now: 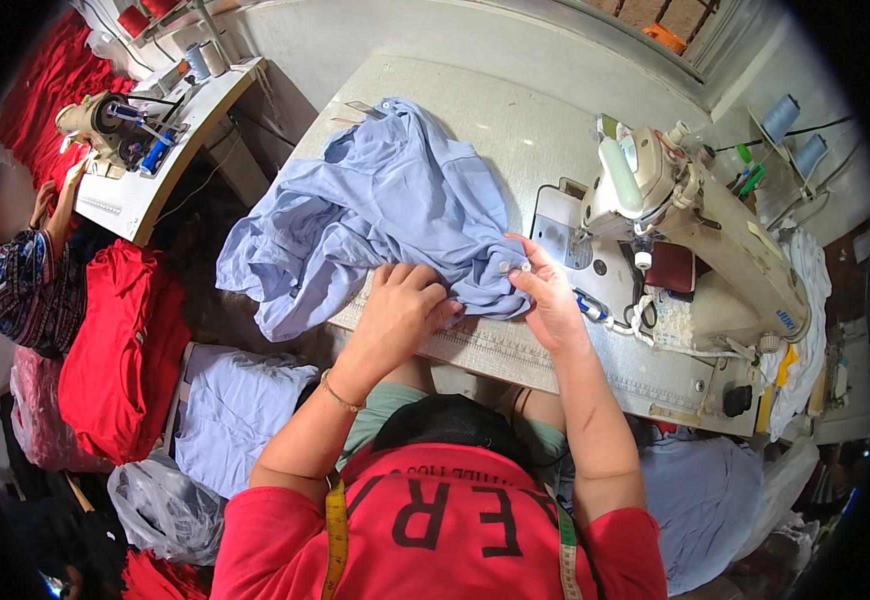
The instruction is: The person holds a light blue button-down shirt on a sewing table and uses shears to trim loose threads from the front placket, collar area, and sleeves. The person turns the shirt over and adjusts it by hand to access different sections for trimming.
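Observation:
A light blue shirt (375, 210) lies crumpled on the sewing table (515, 130), part of it hanging over the left edge. My left hand (400, 305) is closed on a fold of the shirt near the table's front edge. My right hand (547, 290) pinches the shirt's buttoned edge, where two white buttons show, just left of the sewing machine (695, 240). The cloth is stretched between both hands.
A pile of light blue garments (235, 410) and a red pile (120, 350) sit left of my lap. Another person (25, 280) sits at far left by a second sewing machine (110, 125). Thread cones (780, 120) stand at right. A plastic bag (160, 505) lies below.

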Tool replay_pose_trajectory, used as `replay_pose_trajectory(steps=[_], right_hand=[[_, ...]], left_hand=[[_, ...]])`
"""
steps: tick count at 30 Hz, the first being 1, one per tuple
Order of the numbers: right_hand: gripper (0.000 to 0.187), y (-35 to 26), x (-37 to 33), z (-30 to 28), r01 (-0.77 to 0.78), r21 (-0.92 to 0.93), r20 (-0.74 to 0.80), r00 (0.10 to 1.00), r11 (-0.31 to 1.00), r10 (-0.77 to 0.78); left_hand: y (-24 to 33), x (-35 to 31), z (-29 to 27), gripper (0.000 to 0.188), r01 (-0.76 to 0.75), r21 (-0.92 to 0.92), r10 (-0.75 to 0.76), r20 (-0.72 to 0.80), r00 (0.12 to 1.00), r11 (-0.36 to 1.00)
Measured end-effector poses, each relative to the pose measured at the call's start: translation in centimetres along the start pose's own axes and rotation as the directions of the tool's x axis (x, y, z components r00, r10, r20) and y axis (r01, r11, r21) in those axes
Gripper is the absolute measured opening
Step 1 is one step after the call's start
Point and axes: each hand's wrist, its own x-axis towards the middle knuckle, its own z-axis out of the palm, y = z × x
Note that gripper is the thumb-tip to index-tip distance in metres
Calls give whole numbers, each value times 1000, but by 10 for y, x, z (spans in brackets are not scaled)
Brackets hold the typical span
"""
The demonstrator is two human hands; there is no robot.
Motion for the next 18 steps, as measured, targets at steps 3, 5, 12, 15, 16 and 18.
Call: replay_pose_trajectory(steps=[3,5,12,15,16,18], right_hand=[[51,2,-2,5,88,-173,8,996,981,-88],[50,4,-3,9,126,-212,8,992,969,-127],[41,9,-7,13,242,-430,31,967,870,-253],[35,15,-7,10,198,-498,-25,970,844,-243],[33,13,-8,13,220,-590,-11,960,777,-280],[30,9,-12,19,252,-749,30,937,613,-348]], left_hand=[[16,9,-7,14,10,-232,-42,-135,990,973],[26,17,-2,15,38,-423,-125,-181,976,905],[24,28,22,15,158,-563,-270,-123,955,812],[22,25,26,15,150,-573,-262,-119,958,806],[21,25,27,14,149,-547,-255,-123,959,824],[20,23,27,13,127,-480,-215,-134,967,868]])
